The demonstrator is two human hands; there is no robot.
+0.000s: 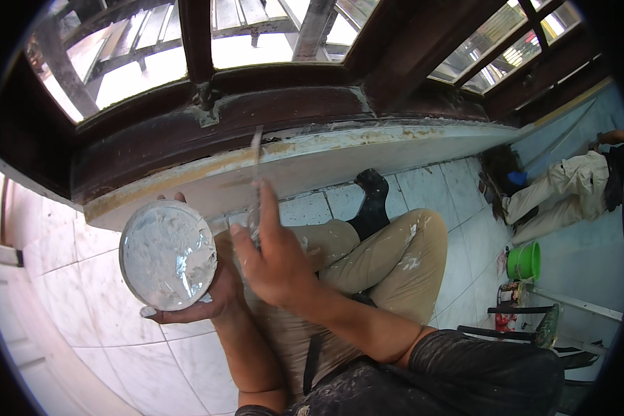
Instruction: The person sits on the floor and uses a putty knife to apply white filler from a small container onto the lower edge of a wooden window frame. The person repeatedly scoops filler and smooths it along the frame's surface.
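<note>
My left hand holds a round metal lid from beneath, fingers wrapped about its edge. Grey-white putty is smeared across the lid, with a wet shine near its middle. In my right hand is a thin putty knife, index finger stretched along it. Its blade points up to the window ledge, blurred by motion; whether it touches I cannot tell. Patches of tan filler and chipped white paint run along that ledge. White smudges mark my left fingertips.
Above the ledge stands a dark wooden window frame with a metal latch. My bent legs lie on white floor tiles. At right are a green bucket, a metal-legged stand and another person in pale trousers.
</note>
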